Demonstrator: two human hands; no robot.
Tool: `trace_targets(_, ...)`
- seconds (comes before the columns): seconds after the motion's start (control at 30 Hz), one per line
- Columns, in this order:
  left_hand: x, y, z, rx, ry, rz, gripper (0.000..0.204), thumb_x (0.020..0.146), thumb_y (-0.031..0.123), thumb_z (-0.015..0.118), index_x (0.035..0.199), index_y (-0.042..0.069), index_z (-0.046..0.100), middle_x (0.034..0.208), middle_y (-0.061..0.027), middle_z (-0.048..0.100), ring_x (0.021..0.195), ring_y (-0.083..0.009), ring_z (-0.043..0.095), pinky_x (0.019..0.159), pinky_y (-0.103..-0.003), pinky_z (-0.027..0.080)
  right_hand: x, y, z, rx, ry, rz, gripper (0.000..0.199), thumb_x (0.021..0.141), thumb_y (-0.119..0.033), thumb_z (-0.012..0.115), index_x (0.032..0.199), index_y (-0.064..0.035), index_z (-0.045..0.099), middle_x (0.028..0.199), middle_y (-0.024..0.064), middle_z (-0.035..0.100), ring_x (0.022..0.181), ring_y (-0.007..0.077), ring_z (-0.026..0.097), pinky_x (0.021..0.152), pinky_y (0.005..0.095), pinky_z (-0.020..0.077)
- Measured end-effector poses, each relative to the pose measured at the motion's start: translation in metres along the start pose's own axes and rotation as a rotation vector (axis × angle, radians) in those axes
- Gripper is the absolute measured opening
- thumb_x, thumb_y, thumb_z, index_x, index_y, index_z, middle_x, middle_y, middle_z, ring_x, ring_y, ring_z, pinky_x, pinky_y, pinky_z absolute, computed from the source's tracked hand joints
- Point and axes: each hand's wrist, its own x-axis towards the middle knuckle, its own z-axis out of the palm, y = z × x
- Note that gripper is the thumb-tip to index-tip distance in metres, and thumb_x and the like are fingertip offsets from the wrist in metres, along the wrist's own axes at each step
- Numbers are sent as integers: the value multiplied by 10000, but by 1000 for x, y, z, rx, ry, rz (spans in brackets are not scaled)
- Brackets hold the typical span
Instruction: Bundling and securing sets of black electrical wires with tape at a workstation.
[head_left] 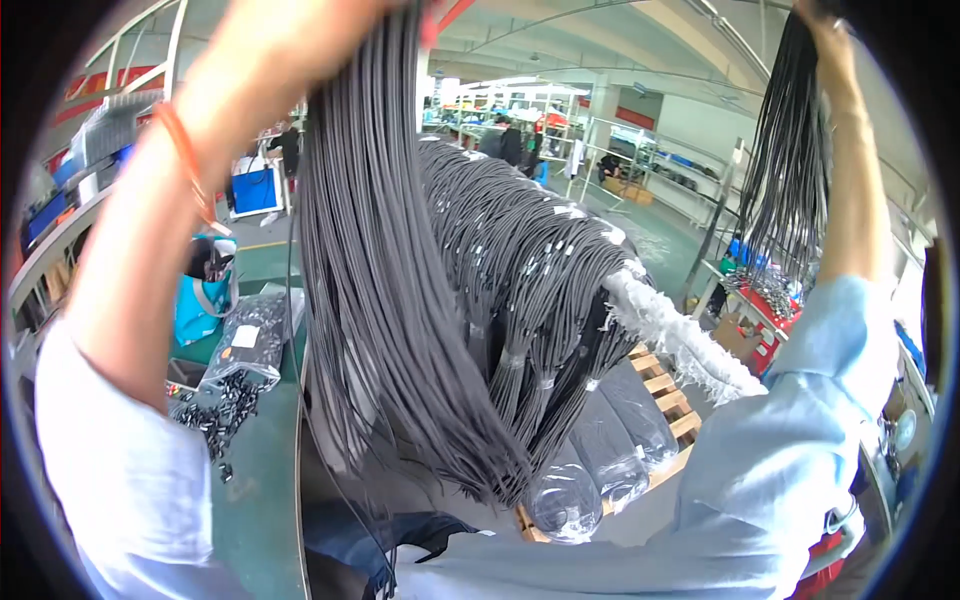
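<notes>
Both my arms are raised, with the hands at the top edge of the head view. My left hand [310, 25], blurred and partly cut off, grips a thick bundle of black cables [365, 200]. These cables hang in front of me and sweep down to the right, where their ends gather low. My right hand [828, 32], also partly cut off, is closed on a second bunch of thin black cables [785, 140], which dangle with loose lower ends. Whether the two bunches join above the picture cannot be seen. An orange band [180, 145] circles my left wrist.
Many black cable bundles [530, 230] hang over a rail wrapped in white fluffy material [680, 330]. Bagged coils [605, 430] lie on a wooden pallet [675, 400]. On the green bench at left are small black parts [225, 410], a clear bag [250, 335] and a blue bag [205, 300].
</notes>
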Motion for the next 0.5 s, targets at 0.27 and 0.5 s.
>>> trace_targets(0.27, -75, -32, 158, -477, -120, -194, 345, 756, 195, 745, 991, -41, 656, 903, -115, 725, 842, -170, 691, 786, -326, 539, -170, 65, -126, -549, -871, 642, 303, 742, -307, 820, 875, -67, 692, 821, -8, 654, 729, 106, 595, 692, 275, 471)
trace_targets(0.5, -177, -103, 274, -601, -273, -573, 398, 757, 205, 762, 1052, -33, 641, 943, -164, 722, 864, -226, 703, 781, -346, 540, -253, 67, -101, -516, -1462, 1016, 353, 734, -182, 790, 1029, -23, 680, 833, 35, 700, 709, 152, 653, 621, 292, 543)
